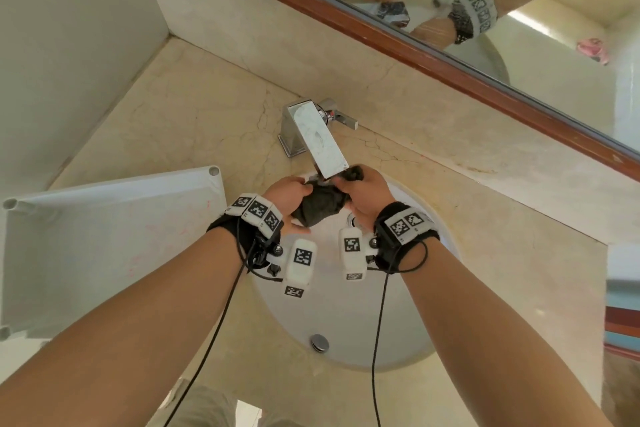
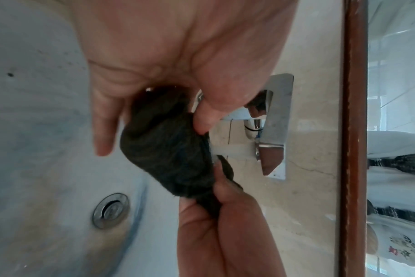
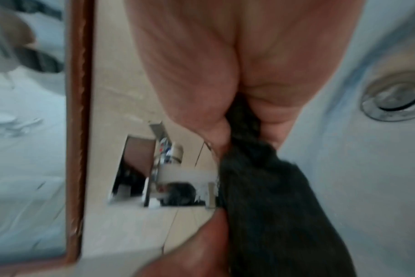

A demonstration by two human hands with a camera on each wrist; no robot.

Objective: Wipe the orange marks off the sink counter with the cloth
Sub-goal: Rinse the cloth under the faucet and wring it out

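A dark grey cloth (image 1: 320, 205) is bunched between both hands over the white sink basin (image 1: 346, 322), just under the tip of the chrome faucet (image 1: 317, 137). My left hand (image 1: 289, 194) grips one end of the cloth (image 2: 168, 148), thumb and fingers curled round it. My right hand (image 1: 365, 191) clasps the other end of the cloth (image 3: 268, 196), which is twisted into a roll. Faint orange marks (image 1: 479, 170) run along the beige marble counter (image 1: 194, 114) at the back right, near the mirror frame.
A white plastic board (image 1: 104, 246) with faint pink smears lies on the counter at the left. The wood-framed mirror (image 1: 450, 55) runs along the back. A drain plug (image 1: 319, 342) sits in the basin. A stacked object (image 1: 623, 298) juts in at the right edge.
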